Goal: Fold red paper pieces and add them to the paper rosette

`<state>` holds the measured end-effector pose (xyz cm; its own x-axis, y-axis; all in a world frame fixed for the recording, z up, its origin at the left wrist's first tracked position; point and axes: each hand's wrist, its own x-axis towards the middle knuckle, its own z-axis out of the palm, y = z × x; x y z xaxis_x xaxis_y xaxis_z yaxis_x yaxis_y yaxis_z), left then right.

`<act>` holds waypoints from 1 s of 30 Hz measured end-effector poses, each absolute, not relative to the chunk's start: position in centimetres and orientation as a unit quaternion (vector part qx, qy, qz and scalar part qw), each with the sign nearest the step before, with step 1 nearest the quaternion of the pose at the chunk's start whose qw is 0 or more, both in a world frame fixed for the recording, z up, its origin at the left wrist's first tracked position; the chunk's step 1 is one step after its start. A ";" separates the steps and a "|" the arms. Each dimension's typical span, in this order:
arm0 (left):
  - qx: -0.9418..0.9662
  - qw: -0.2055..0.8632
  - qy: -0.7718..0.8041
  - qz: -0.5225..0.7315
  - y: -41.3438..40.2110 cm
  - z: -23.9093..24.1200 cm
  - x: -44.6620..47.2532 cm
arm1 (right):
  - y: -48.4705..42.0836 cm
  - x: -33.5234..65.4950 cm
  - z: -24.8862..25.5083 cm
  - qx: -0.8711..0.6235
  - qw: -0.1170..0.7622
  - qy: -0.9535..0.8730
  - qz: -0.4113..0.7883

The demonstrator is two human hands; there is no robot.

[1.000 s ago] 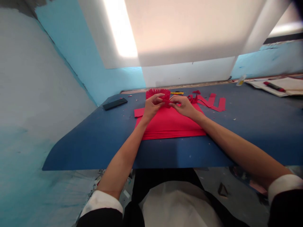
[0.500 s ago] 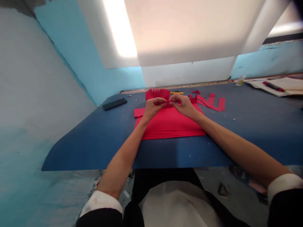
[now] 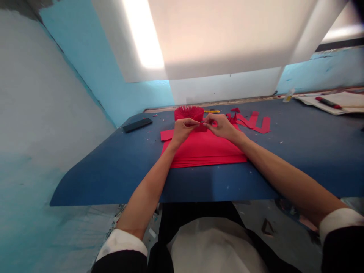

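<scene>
- Pinched at the fingertips of both hands: a red paper slip [image 3: 203,128], small, seemingly folded; exact creases too small to make out.
- Grip of the left hand [image 3: 184,131]: narrow, thumb and forefinger closed on the left side of the slip.
- Grip of the right hand [image 3: 218,125]: likewise narrow, fingertips pressed on the slip's right side, almost meeting the left fingertips.
- Position relative to the grip: between the two pinches, with a flat part showing just below the fingertips, toward the near edge of the desk [image 3: 113,163].
- Place over the desk: nearer the far edge than the near one, above the far part of a stack of red paper sheets [image 3: 207,148]; contact with the top sheet hard to tell.
- Just beyond, toward the far edge: a spiky red folded-paper piece [image 3: 189,112], partly hidden behind the left hand.
- Handling, as a judgement: next to no weight, thin, fairly crisp along a fold yet quick to bend or crumple; dry, so not very slippery.
- Best hold, by the same judgement: light pinches at opposite ends or along a crease, leaving the middle unsqueezed; hard pulling apt to tear.
</scene>
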<state>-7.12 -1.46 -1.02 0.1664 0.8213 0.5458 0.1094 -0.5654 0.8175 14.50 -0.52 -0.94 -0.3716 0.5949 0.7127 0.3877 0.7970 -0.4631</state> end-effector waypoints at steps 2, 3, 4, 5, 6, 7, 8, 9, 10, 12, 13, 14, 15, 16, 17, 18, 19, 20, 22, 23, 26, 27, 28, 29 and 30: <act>0.691 0.326 0.328 0.556 -1.4 -1.0 -7.1 | -0.6 14.3 -1.0 -0.301 0.490 -0.810 0.119; 0.690 0.326 0.326 0.557 -1.5 -1.0 -7.1 | -0.6 14.2 -1.0 -0.302 0.499 -0.802 0.127; 0.690 0.326 0.326 0.558 -1.5 -1.0 -7.1 | -0.6 14.0 -1.0 -0.302 0.510 -0.793 0.137; 0.689 0.324 0.329 0.559 -1.5 -1.0 -7.2 | -0.6 13.9 -1.0 -0.302 0.522 -0.783 0.152; 0.688 0.321 0.332 0.560 -1.6 -0.9 -7.2 | -0.5 13.7 -1.0 -0.301 0.533 -0.773 0.168; 0.688 0.318 0.335 0.560 -1.6 -0.9 -7.2 | -0.5 13.6 -1.0 -0.301 0.543 -0.762 0.186; 0.688 0.317 0.334 0.561 -1.7 -0.9 -7.2 | -0.4 13.4 -0.9 -0.300 0.552 -0.751 0.202; 0.688 0.318 0.331 0.562 -1.7 -0.9 -7.2 | -0.4 13.3 -0.9 -0.301 0.559 -0.742 0.214; 0.688 0.323 0.327 0.562 -1.7 -0.9 -7.1 | -0.3 13.3 -0.9 -0.304 0.563 -0.737 0.221; 0.687 0.337 0.316 0.561 -1.7 -0.9 -7.0 | -0.3 13.2 -0.8 -0.314 0.567 -0.730 0.218; 0.686 0.343 0.312 0.561 -1.7 -0.9 -7.0 | -0.3 13.2 -0.8 -0.319 0.569 -0.727 0.214; 0.685 0.347 0.310 0.560 -1.7 -0.9 -6.9 | -0.4 13.2 -0.7 -0.324 0.571 -0.725 0.209; 0.685 0.349 0.310 0.560 -1.7 -1.0 -6.9 | -0.4 13.2 -0.7 -0.326 0.573 -0.723 0.207; 0.684 0.348 0.312 0.559 -1.6 -0.9 -6.9 | -0.4 13.2 -0.6 -0.326 0.575 -0.721 0.209; 0.683 0.348 0.315 0.560 -1.6 -0.9 -6.9 | -0.5 13.2 -0.6 -0.323 0.576 -0.720 0.214; 0.679 0.347 0.317 0.564 -1.6 -0.9 -6.9 | -0.4 13.2 -0.6 -0.318 0.576 -0.719 0.223; 0.673 0.346 0.318 0.571 -1.6 -0.9 -6.9 | -0.4 13.2 -0.6 -0.311 0.576 -0.719 0.235; 0.665 0.346 0.316 0.582 -1.5 -0.9 -7.0 | -0.3 13.1 -0.6 -0.303 0.578 -0.716 0.248; 0.644 0.345 0.313 0.606 -1.5 -0.9 -7.1 | 0.0 13.0 -0.7 -0.289 0.582 -0.709 0.275; 0.635 0.344 0.314 0.616 -1.5 -0.9 -7.1 | 0.1 13.0 -0.7 -0.286 0.583 -0.705 0.284; 0.640 0.341 0.321 0.609 -1.7 -0.9 -6.9 | 0.5 12.8 -0.8 -0.297 0.583 -0.702 0.281; 0.650 0.338 0.322 0.599 -1.7 -0.8 -6.7 | 0.6 12.7 -0.8 -0.306 0.579 -0.706 0.271; 0.663 0.334 0.322 0.588 -1.7 -0.8 -6.5 | 0.7 12.6 -0.7 -0.314 0.573 -0.711 0.260; 0.672 0.328 0.323 0.580 -1.7 -0.7 -6.3 | 0.8 12.5 -0.5 -0.322 0.565 -0.719 0.248; 0.677 0.324 0.327 0.574 -1.6 -0.7 -6.0 | 0.9 12.4 -0.3 -0.329 0.555 -0.727 0.235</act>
